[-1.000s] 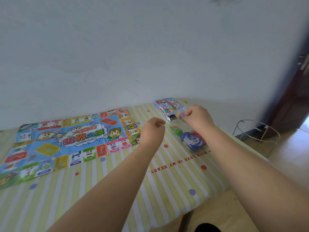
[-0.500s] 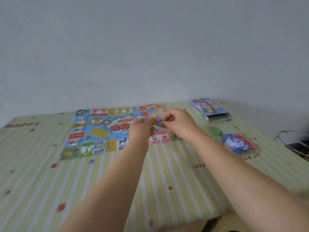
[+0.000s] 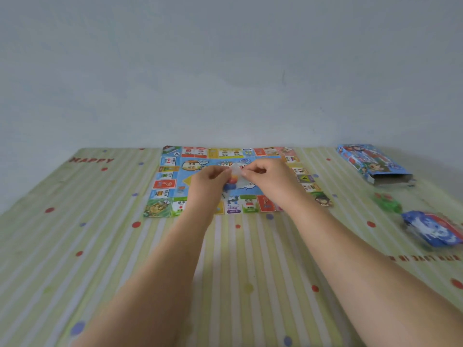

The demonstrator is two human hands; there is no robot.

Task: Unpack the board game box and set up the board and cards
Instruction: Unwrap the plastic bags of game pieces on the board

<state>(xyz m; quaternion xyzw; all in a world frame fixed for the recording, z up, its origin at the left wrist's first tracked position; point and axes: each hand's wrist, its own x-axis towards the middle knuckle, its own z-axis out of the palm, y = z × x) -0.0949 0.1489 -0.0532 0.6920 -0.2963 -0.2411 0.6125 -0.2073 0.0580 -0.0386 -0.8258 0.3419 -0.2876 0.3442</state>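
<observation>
The colourful game board (image 3: 165,182) lies unfolded flat at the far middle of the table. Above its centre, my left hand (image 3: 209,180) and my right hand (image 3: 268,177) both pinch a small clear plastic bag (image 3: 234,175) holding red, orange and blue pieces. The open game box (image 3: 370,162) lies at the far right, its open end facing me. Nearer on the right lie a clear bag of green pieces (image 3: 388,202) and a wrapped blue and red card pack (image 3: 433,230).
A green striped tablecloth with coloured dots (image 3: 100,246) covers the table. A plain pale wall (image 3: 225,71) runs directly behind the board. The table's right edge is out of frame.
My view swung left from the box to the board. Both hands came from the box area to above the board's centre, carrying the small bag of pieces, and now pinch its top.
</observation>
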